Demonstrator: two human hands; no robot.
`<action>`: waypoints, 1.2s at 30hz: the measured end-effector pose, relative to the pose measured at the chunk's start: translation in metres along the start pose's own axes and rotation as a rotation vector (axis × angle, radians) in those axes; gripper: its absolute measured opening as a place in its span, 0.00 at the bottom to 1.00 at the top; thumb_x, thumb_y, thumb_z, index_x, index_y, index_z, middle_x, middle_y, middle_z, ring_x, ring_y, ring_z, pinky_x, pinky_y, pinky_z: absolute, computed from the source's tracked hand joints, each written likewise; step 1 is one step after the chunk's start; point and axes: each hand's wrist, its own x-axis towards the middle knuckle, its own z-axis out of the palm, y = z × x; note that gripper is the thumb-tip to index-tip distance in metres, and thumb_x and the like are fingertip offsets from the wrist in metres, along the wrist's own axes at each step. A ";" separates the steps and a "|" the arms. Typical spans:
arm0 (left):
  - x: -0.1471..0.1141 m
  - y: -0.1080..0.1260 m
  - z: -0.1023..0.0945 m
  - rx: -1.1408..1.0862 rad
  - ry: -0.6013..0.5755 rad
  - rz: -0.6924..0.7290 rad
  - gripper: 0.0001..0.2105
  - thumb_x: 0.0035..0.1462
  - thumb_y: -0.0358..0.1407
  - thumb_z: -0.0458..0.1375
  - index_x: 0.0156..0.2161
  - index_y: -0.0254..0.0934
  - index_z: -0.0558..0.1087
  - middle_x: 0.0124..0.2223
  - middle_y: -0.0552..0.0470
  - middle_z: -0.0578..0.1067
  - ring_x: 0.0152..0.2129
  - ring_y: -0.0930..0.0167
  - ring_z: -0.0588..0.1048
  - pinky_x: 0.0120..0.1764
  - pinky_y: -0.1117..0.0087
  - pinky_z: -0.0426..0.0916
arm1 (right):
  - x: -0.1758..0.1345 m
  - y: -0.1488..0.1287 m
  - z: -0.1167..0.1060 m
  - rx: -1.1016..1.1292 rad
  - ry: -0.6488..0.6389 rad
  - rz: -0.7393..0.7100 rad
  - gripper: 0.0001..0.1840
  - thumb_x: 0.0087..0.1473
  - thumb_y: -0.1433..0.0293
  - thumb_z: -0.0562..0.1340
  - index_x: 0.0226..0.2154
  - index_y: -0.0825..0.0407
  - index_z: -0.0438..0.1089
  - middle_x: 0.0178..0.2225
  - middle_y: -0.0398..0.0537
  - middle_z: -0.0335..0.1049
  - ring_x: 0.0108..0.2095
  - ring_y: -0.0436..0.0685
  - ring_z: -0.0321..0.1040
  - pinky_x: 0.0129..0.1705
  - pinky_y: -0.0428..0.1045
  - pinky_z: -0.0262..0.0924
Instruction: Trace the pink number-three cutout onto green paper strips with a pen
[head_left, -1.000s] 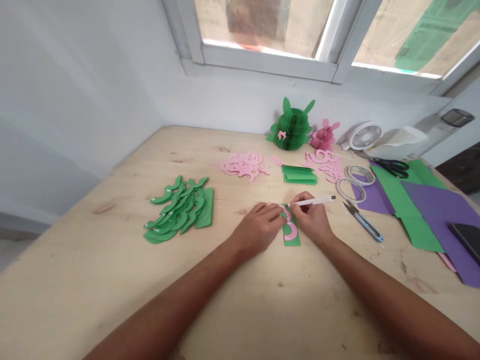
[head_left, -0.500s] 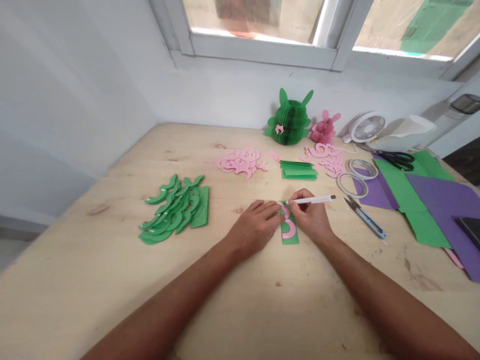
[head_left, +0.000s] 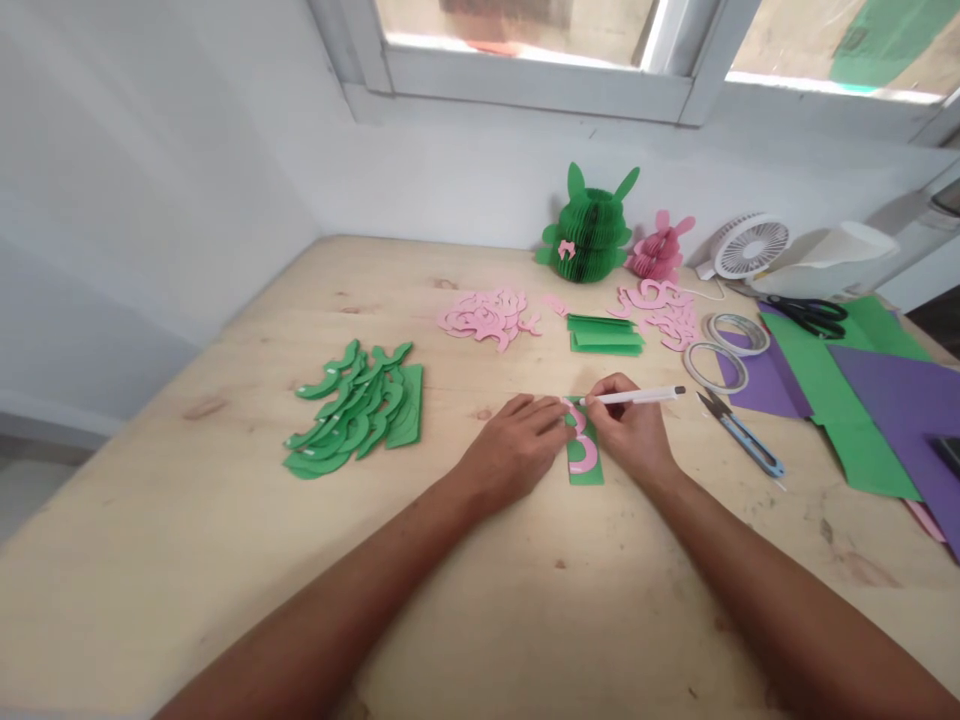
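Note:
My right hand point(head_left: 628, 425) is closed around a white pen point(head_left: 643, 395), its tip at the upper part of a small green paper strip point(head_left: 586, 477). On that strip lies a curved pink paper cutout point(head_left: 587, 455). My left hand point(head_left: 523, 442) lies flat, fingers stretched out, its fingertips pressing the left edge of the cutout and the strip. The fingers cover part of both papers. To the left sits a pile of curved green cutouts point(head_left: 352, 410). Beyond my hands are folded green strips point(head_left: 606, 336) and a heap of pink cutouts point(head_left: 487, 317).
A green paper figure point(head_left: 592, 240) and a pink one point(head_left: 658, 252) stand by the wall, beside a small white fan point(head_left: 750, 246). At right are tape rolls point(head_left: 716, 368), blue thread snips point(head_left: 742, 435), black scissors point(head_left: 810, 314) and purple sheets point(head_left: 900, 410).
The view has shifted slightly, so everything sits a little further right. The pen tip stays near the top of the cutout, and both hands keep nearly the same pose.

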 end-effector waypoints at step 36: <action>0.000 0.000 0.000 -0.007 0.005 0.006 0.13 0.63 0.27 0.46 0.46 0.35 0.71 0.51 0.43 0.73 0.51 0.65 0.70 0.51 0.59 0.64 | 0.000 -0.001 -0.002 -0.028 0.019 0.007 0.02 0.47 0.69 0.60 0.26 0.50 0.64 0.21 0.40 0.64 0.22 0.51 0.61 0.24 0.46 0.55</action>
